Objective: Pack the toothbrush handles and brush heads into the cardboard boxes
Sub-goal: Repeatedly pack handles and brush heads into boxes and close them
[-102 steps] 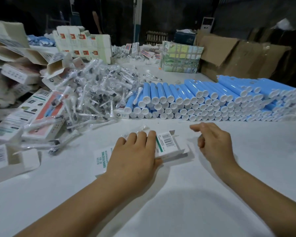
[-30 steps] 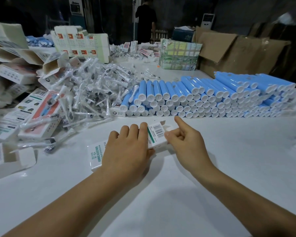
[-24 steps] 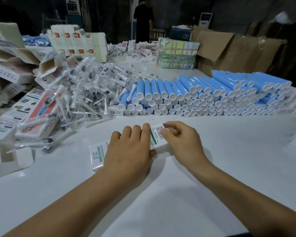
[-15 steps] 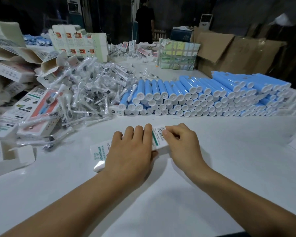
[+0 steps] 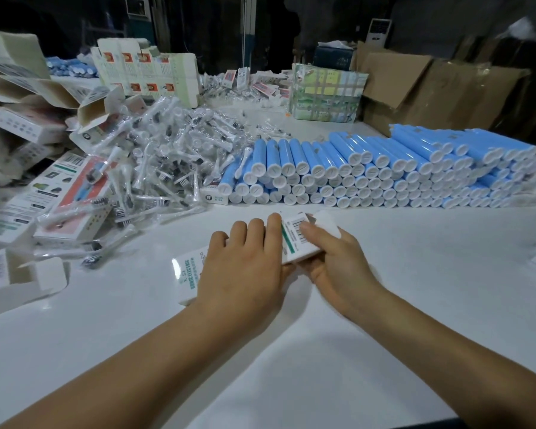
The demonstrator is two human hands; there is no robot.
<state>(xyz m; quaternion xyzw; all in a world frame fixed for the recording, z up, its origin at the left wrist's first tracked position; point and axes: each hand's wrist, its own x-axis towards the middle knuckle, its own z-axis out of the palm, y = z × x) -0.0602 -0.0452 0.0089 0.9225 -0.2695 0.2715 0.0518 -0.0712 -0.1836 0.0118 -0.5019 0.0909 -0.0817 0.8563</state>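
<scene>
A white toothbrush box [image 5: 294, 239] with a barcode and a green stripe lies on the white table. My left hand [image 5: 245, 267] rests flat on its middle with straight fingers. My right hand [image 5: 341, 264] pinches the box's right end, a finger on top by the barcode and the thumb at the near side. The white end flap [image 5: 327, 222] sticks out past my fingers. Blue toothbrush handles [image 5: 384, 171] with white caps are stacked in rows behind. A heap of brush heads [image 5: 167, 162] in clear wrappers lies to the left of them.
An open white box [image 5: 13, 274] lies at the near left, with printed boxes [image 5: 68, 205] piled beyond it. More boxes [image 5: 149, 66] stand at the back, beside a wrapped bundle [image 5: 325, 94] and brown cartons [image 5: 430, 88].
My right hand came in from the right and closed over the box's right end. Its grip has now shifted so the end flap shows again. My left hand stayed on the box.
</scene>
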